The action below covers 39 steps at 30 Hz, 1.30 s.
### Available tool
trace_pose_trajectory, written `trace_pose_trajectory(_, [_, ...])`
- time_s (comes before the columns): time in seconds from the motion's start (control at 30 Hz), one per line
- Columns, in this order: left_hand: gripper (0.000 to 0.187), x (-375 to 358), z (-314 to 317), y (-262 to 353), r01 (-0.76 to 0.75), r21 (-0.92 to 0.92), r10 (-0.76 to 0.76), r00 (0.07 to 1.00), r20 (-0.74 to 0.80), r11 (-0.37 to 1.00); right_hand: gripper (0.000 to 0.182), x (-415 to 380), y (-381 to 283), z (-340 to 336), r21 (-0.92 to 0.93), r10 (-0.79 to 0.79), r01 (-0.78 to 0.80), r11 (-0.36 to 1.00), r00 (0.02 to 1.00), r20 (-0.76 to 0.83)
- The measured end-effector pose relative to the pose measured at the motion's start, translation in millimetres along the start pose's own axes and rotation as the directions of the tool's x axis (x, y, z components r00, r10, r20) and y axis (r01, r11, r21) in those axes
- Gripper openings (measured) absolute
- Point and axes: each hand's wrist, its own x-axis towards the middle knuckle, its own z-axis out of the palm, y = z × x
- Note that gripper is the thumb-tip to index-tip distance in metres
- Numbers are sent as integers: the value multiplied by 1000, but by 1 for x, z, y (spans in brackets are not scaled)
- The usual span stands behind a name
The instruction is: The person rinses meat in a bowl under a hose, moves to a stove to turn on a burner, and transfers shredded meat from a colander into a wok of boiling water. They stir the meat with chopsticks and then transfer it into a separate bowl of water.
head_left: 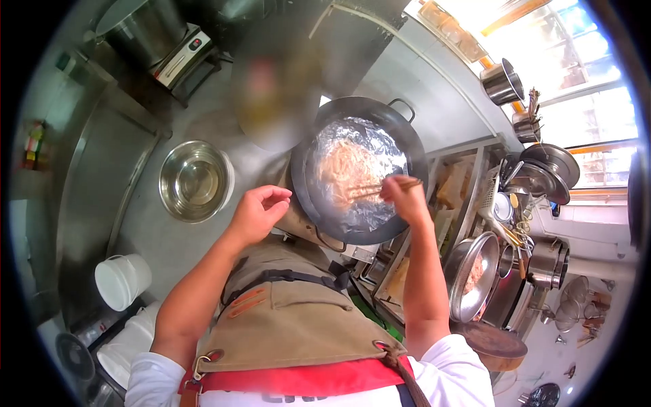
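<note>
A large dark wok [409, 139] with two loop handles holds bubbling, shiny liquid. Pale shredded strips of food [347, 165] float in it; their exact kind cannot be made out. My right hand [407, 200] is closed round a pair of chopsticks [366, 192], whose tips reach into the strips. Left of the wok's near rim, my left hand [254, 216] hovers with loosely bent fingers and the thumb apart, holding nothing.
A steel basin [196, 169] stands on the left, with a white bucket [122, 281] nearer me. To the right are a steel bowl of minced-looking food [477, 275], a round chopping board [491, 344] and hanging pots. A blurred smear covers part of the upper middle.
</note>
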Motion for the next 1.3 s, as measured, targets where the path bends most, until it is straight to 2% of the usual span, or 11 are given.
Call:
trace_pose_trajectory(0.13, [21, -8, 9, 12, -1, -19, 1, 1000, -12, 1000, 25, 58, 42, 43, -35, -160, 157, 987, 925, -344])
trace_pose_trajectory(0.27, [15, -8, 16, 13, -22, 41, 22, 1000, -2, 999, 24, 58, 37, 50, 90, -125, 125, 988, 992, -2])
trace_pose_trajectory(0.4, [12, -8, 20, 17, -66, 106, 67, 998, -10, 992, 23, 29, 5, -2, 281, -108, 133, 950, 989, -103])
trace_pose_trajectory(0.57, [12, -6, 31, 14, -68, 62, 67, 997, 26, 996, 22, 28, 76, 0, -245, -228, 169, 955, 944, -237])
trace_pose_trajectory(0.67, [13, -3, 35, 13, -86, 59, 83, 996, 43, 995, 21, -2, 43, -9, -448, -164, 38, 893, 955, -246])
trace_pose_trajectory(0.77, [13, -3, 36, 13, -88, 63, 85, 995, 48, 994, 19, -22, 24, -18, -407, -310, 128, 904, 853, -420])
trace_pose_trajectory(0.9, [13, 2, 44, 11, -119, 47, 115, 990, 86, 992, 22, -25, 36, 27, -104, -131, 102, 989, 935, -330])
trace_pose_trajectory(0.93, [13, -1, 46, 13, -110, 54, 104, 990, 95, 992, 20, -17, 59, 32, -335, -245, 150, 930, 933, -262])
trace_pose_trajectory(1.1, [13, -1, 42, 15, -106, 74, 101, 992, 75, 992, 21, -37, 16, -5, -327, -71, -11, 945, 969, -237])
trace_pose_trajectory(1.2, [13, 1, 44, 9, -137, 76, 133, 989, 58, 988, 20, -24, 8, 7, -124, -177, 137, 983, 887, -427])
trace_pose_trajectory(1.3, [13, -5, 44, 20, -148, 106, 141, 988, 68, 983, 19, 21, 68, 47, -137, -310, 281, 950, 903, -297])
